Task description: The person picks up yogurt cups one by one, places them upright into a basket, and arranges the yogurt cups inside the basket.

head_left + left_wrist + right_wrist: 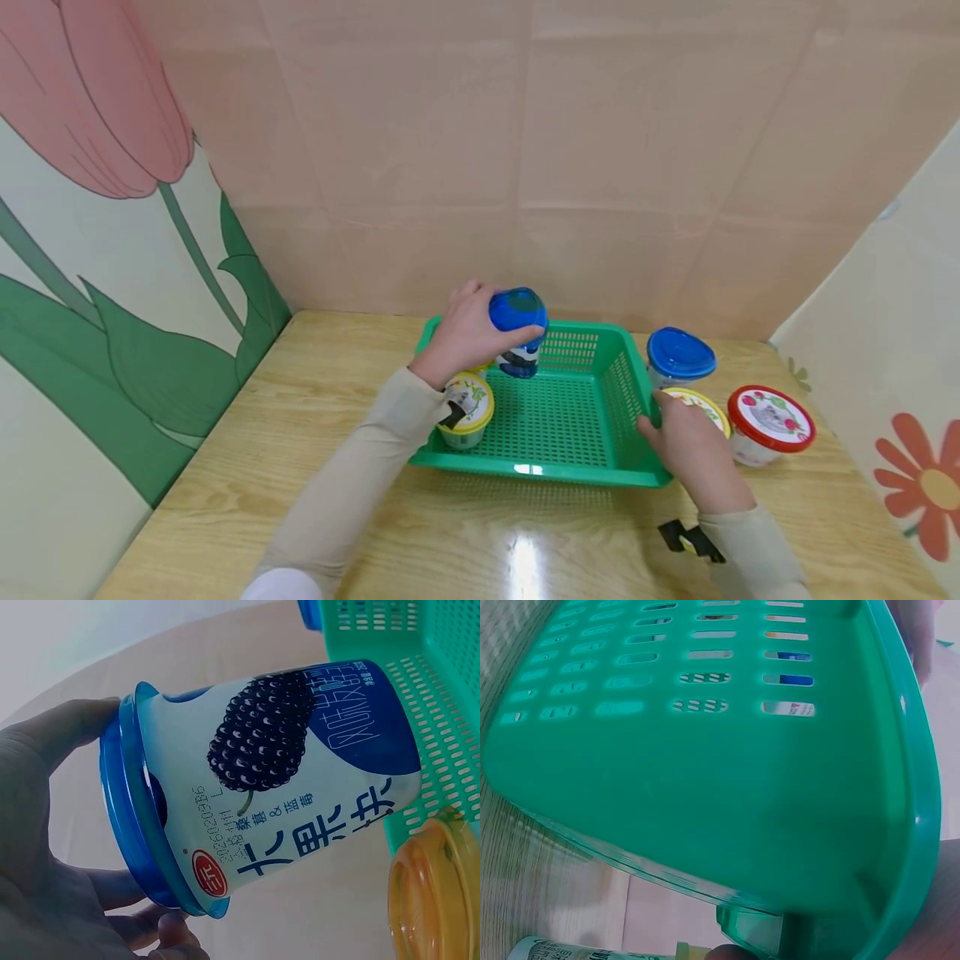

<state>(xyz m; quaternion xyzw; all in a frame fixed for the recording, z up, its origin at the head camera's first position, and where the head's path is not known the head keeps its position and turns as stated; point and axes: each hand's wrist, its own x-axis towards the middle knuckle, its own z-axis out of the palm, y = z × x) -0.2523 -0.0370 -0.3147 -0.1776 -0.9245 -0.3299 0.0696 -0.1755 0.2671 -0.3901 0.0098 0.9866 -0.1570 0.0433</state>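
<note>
My left hand (474, 329) holds a yogurt cup (519, 310) by its blue lid, over the left part of the green plastic basket (562, 417). In the left wrist view the cup (255, 780) is tilted on its side, with a blackberry printed on it. My right hand (693, 450) grips the basket's right rim. Inside the basket, at the left, stands a yellow-lidded cup (474, 404), with another yellow lid partly hidden behind it by my left hand. The basket's outer wall (667, 772) fills most of the right wrist view.
Right of the basket stand a blue-lidded cup (680, 353), a yellow-lidded cup (703, 403) partly behind my right hand, and a red-lidded cup (771, 421). All are on a wooden table (330, 383). A pinkish-brown covered wall (525, 167) rises behind, with flower-printed panels at both sides.
</note>
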